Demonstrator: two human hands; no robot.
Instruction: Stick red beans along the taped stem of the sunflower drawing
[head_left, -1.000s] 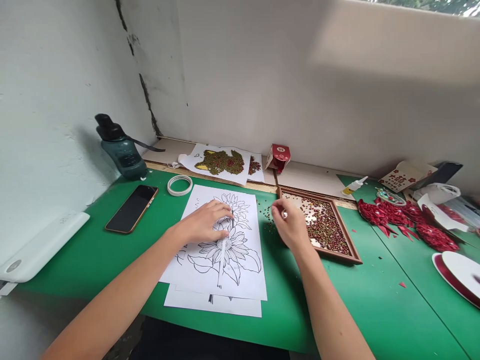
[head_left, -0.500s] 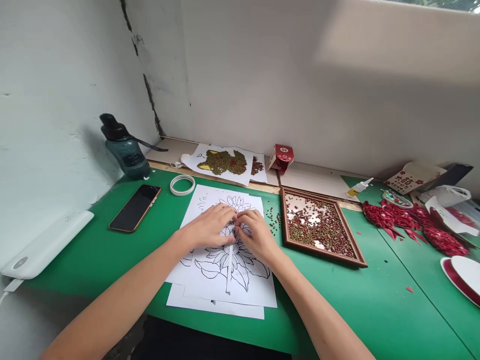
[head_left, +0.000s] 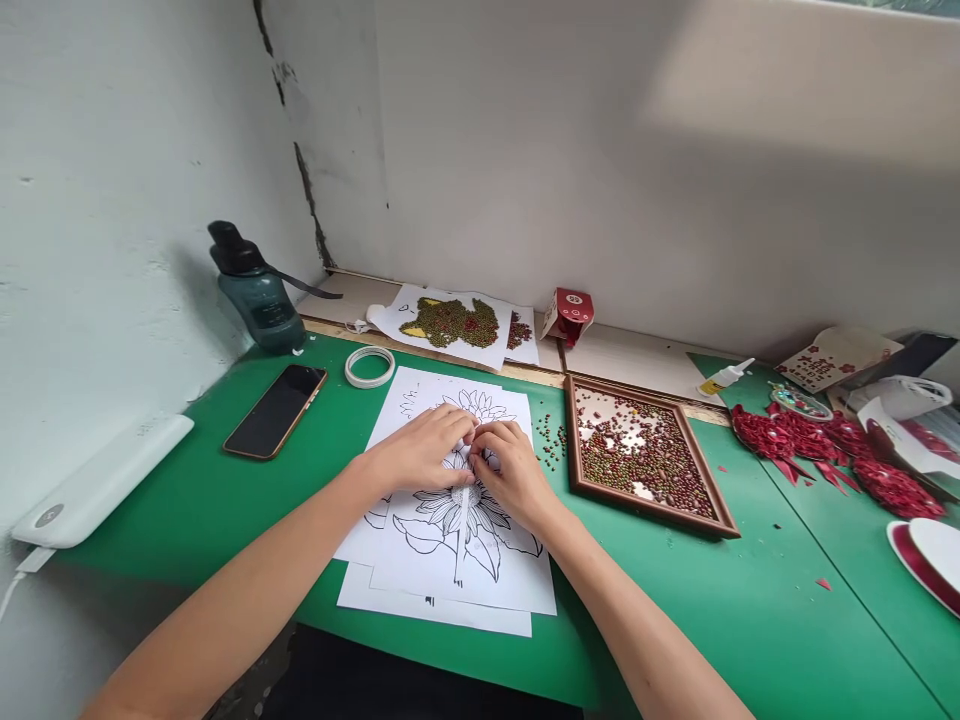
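My left hand (head_left: 431, 447) and my right hand (head_left: 514, 462) meet over the middle of a paper with a sunflower outline (head_left: 442, 575). Thumbs and forefingers of both are closed in a pinch, fingertips nearly touching. From between them a narrow white strip of tape (head_left: 464, 515) hangs down across the flower's centre; its upper end is hidden by the fingers. More printed sheets (head_left: 435, 613) lie under the top paper. A white roll of tape (head_left: 370, 381) rests on the green table beyond my left hand.
To the right, a brown wooden frame (head_left: 731, 525) holds red and green beans, with loose beans (head_left: 551, 442) beside it. A phone (head_left: 276, 412), a water bottle (head_left: 262, 310) and a white device (head_left: 105, 480) stand left. Behind lie a bean picture (head_left: 457, 330), a glue bottle (head_left: 724, 378) and red ribbon flowers (head_left: 802, 435).
The view has shifted slightly, so everything on the table sits a little further right. Both hands keep their pinch over the paper, with hardly any movement.
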